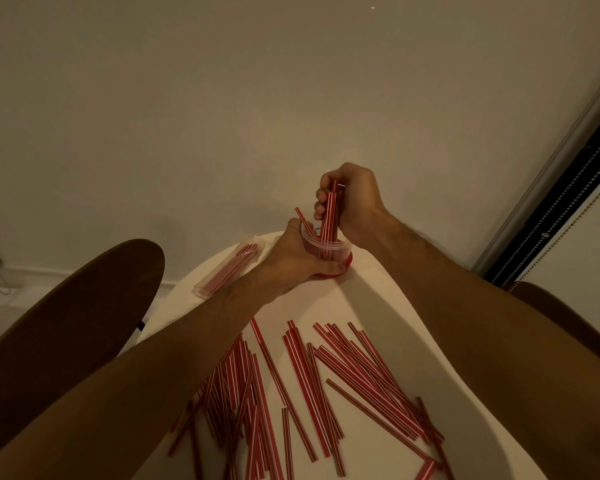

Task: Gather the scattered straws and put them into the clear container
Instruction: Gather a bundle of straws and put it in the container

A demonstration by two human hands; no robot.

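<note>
A clear round container (326,245) with a red base stands at the far edge of the white table (361,299). My left hand (293,259) wraps around its left side. Above it, my right hand (350,202) is shut on a few red-and-white striped straws (329,216) whose lower ends reach down into the container. One more straw (303,218) leans out of the container on its left. Several loose straws (309,386) lie scattered across the near part of the table, between my forearms.
A clear plastic packet of straws (231,266) lies on the table left of the container. A dark brown chair back (66,323) stands at the left, another chair edge (551,306) at the right. A pale wall is close behind the table.
</note>
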